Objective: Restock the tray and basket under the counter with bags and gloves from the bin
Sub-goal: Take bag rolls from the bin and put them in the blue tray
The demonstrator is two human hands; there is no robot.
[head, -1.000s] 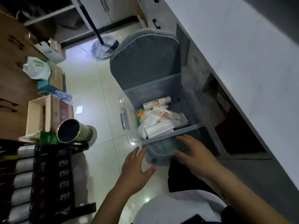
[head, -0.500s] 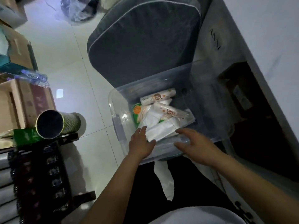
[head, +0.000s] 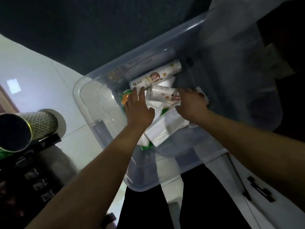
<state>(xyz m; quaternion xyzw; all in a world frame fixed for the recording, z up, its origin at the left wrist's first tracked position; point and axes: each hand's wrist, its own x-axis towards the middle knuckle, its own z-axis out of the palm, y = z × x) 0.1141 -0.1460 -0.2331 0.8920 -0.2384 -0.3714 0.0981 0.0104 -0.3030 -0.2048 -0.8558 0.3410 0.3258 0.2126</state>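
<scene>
Both your hands are inside the clear bin [head: 92, 98].

Near you, white folded bags [head: 165, 129] lie in the bin. Your left hand [head: 138, 109] lies flat on the pile with straight fingers, holding nothing. Your right hand [head: 191, 104] rests just beside it on a printed pack [head: 163, 95]; you cannot tell if it grips. Behind them, a long printed roll [head: 155, 77] lies by the bin's far wall.

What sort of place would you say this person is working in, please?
Probably a home kitchen or utility area: glossy tiled floor, white cabinet door with a dark handle, and a clear storage bin of packaged rolls.
</scene>
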